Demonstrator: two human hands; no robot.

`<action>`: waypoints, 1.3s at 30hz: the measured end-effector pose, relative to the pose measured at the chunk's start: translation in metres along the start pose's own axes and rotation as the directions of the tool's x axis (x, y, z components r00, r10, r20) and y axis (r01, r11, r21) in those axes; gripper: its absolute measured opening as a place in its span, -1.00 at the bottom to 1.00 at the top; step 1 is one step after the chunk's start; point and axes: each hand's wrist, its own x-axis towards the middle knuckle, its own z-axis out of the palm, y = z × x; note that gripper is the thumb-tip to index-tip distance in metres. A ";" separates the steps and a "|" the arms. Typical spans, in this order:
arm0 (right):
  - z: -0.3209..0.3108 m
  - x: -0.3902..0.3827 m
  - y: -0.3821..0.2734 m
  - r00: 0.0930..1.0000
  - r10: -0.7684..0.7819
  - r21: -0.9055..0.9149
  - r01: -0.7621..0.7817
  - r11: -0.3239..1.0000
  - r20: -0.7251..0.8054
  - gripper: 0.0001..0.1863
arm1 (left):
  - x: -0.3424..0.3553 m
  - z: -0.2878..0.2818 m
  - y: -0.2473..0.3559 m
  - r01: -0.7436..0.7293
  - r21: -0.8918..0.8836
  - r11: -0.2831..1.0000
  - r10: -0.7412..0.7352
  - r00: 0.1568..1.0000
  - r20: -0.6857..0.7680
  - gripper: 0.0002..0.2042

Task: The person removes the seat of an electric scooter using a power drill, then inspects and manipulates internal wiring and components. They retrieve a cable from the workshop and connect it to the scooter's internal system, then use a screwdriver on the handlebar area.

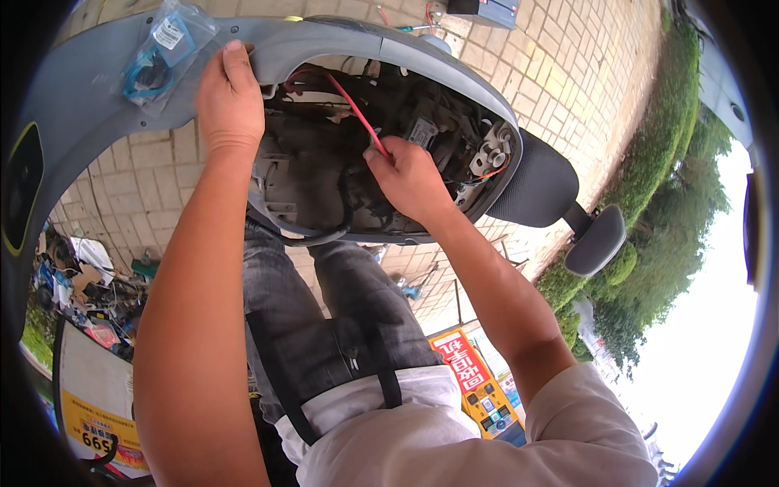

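Note:
An electric scooter with a grey plastic body [81, 77] stands across in front of me, its underseat cavity [304, 154] uncovered. My left hand [231, 109] is closed on the edge of the grey panel at the cavity's front end, thumb on top; the other fingers are mostly hidden. Over the cavity, my right hand [406, 178] pinches the end of a red cable [355, 105]. That cable runs up and left into the cavity, among dark wires. A clear plastic bag [166, 49] with a blue coiled cord lies on the panel beside my left hand.
A black hose [347, 207] loops over the cavity's near rim. Right of it are the black seat [535, 183] and a padded backrest [599, 242]. Tools [418, 28] and a dark box [484, 11] lie on the paving beyond. Scrap parts [89, 284] are heaped at left.

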 end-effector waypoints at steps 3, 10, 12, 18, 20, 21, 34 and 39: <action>-0.023 -0.045 0.000 0.993 0.106 0.121 -0.111 0.986 0.049 -0.69 | 0.001 0.002 -0.004 -0.024 -0.001 1.000 0.024 1.000 -0.016 -0.54; -0.072 -0.130 0.038 0.976 -0.033 0.568 0.152 0.809 -0.214 -0.70 | -0.001 0.003 0.003 -0.012 0.001 1.000 0.012 1.000 -0.026 -0.55; -0.079 -0.145 0.048 0.930 0.063 0.737 0.243 0.630 -0.361 -0.74 | -0.001 0.002 0.002 -0.010 0.003 1.000 0.010 1.000 -0.021 -0.56; -0.114 -0.130 0.099 0.874 0.388 0.857 0.059 0.512 -0.292 -0.69 | -0.004 0.001 0.002 -0.012 -0.003 1.000 0.012 0.997 -0.071 -0.57; -0.130 -0.099 0.117 0.907 0.410 0.828 -0.156 0.538 -0.095 -0.69 | -0.003 0.002 0.004 -0.007 -0.013 1.000 0.006 0.998 -0.064 -0.57; -0.131 -0.082 0.111 0.896 0.427 0.725 -0.215 0.654 -0.119 -0.69 | -0.002 0.003 0.004 -0.002 -0.011 1.000 0.001 0.998 -0.061 -0.57; -0.097 -0.072 0.019 0.720 -0.326 -0.175 0.278 0.944 -0.612 -0.72 | -0.004 0.000 0.001 0.050 0.029 0.998 -0.049 0.998 -0.033 -0.54; -0.024 0.008 -0.014 0.904 -0.418 -0.542 0.398 0.740 0.092 -0.85 | -0.003 0.002 0.001 0.045 -0.007 0.999 -0.045 0.999 -0.017 -0.55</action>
